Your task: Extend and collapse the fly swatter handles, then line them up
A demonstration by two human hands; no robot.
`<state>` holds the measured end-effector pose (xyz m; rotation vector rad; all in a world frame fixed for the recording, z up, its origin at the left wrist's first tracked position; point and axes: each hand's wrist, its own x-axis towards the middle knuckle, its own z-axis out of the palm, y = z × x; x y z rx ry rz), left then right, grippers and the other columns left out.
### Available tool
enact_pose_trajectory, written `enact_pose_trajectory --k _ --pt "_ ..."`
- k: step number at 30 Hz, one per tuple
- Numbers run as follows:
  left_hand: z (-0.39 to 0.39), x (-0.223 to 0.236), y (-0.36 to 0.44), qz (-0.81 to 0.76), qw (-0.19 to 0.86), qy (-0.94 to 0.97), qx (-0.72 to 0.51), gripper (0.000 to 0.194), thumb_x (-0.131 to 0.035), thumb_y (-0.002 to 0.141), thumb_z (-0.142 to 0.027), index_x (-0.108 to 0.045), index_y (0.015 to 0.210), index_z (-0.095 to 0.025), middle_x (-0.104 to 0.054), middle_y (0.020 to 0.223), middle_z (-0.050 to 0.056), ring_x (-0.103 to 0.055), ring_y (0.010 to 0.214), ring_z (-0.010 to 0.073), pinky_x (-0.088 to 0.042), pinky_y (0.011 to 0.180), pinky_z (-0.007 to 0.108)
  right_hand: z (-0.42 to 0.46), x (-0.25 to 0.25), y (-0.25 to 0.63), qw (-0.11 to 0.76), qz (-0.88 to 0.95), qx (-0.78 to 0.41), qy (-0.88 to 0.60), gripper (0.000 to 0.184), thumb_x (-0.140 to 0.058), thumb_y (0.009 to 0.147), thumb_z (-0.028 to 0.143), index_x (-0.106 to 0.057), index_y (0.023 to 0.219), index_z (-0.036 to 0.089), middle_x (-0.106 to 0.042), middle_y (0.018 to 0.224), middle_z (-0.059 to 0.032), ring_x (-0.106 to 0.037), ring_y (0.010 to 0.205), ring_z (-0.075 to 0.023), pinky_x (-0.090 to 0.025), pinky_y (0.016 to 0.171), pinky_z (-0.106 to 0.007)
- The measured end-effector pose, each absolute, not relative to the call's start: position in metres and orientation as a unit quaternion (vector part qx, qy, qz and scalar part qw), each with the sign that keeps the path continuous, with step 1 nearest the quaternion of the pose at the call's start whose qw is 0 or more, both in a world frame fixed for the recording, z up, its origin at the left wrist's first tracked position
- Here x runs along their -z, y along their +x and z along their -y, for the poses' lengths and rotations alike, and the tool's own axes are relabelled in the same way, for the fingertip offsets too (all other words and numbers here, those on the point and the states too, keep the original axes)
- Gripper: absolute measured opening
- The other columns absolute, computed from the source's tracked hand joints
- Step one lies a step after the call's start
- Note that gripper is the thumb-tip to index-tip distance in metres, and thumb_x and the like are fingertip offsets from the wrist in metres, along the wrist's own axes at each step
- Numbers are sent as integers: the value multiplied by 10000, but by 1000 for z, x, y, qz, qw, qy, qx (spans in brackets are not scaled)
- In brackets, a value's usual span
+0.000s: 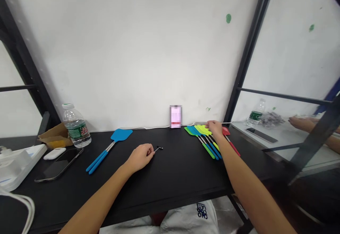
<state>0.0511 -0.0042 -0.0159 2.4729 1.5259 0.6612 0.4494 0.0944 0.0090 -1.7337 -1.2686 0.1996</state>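
My left hand [140, 157] rests on the black tabletop, fingers closed in a pinch. Out of it sticks a thin white, wire-like strip [157, 149] with a small dark end. To its left, two blue fly swatters [121, 135] lie overlapping. My right hand [215, 126] bends over a fanned row on the right, its fingertips closed at the head of a yellow fly swatter [200, 130]. Beside that lie a green fly swatter [208, 150] and blue fly swatters [194, 131]. A red fly swatter [234, 146] lies partly behind my right hand.
A phone with a lit screen [175, 116] leans on the wall. At left stand a water bottle [77, 131], an open cardboard box [55, 135], a white earbud case [54, 153], a dark phone [60, 166] and a white power strip [21, 166]. Black metal posts [249, 50] flank the table.
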Motion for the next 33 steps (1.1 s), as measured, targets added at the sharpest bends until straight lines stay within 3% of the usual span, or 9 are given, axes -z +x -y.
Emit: enact_pose_trajectory --k 4,8,13,17,23,33 --pt "6 16 56 -484 77 830 -267 186 -435 880 -326 -532 776 -206 -582 761 8 -525 692 149 -349 615 261 -73 -10 392 538 553 -230 -594 268 -456 876 330 -623 848 122 -692 741 -82 -603 525 -107 -434 464 -185" --pt "9 15 57 -459 43 837 -295 179 -400 916 -301 -507 806 -209 -564 789 7 -513 709 146 -358 646 263 -52 -6 318 393 652 -438 -478 526 -367 915 570 -613 806 118 -656 630 -77 -555 432 -98 -346 348 -176" --pt "12 11 58 -412 -68 865 -277 221 -338 956 -267 -499 822 -197 -556 833 33 -496 781 166 -354 719 288 -32 12 265 270 667 -523 -457 603 -309 909 628 -597 755 121 -626 569 -59 -499 358 -96 -295 283 -180" --pt "15 8 63 -383 -198 878 -207 296 -278 972 -222 -534 827 -182 -566 840 61 -474 800 194 -315 727 339 -21 15 257 269 648 -553 -449 533 -315 929 550 -571 712 136 -551 506 -19 -458 341 -87 -244 272 -170" --pt "14 10 65 -363 -267 877 -170 257 -338 944 -148 -553 805 -174 -577 827 72 -465 831 214 -289 747 375 -14 10 260 294 596 -593 -455 304 -384 892 326 -504 672 153 -300 459 81 -200 317 -29 -116 304 -154" --pt "4 6 46 -438 -268 842 -166 219 -400 908 -138 -563 768 -177 -607 811 72 -480 833 227 -278 713 368 -22 13 269 318 581 -512 -547 221 -386 841 293 -415 653 182 -297 486 64 -220 347 -43 -114 343 -175"
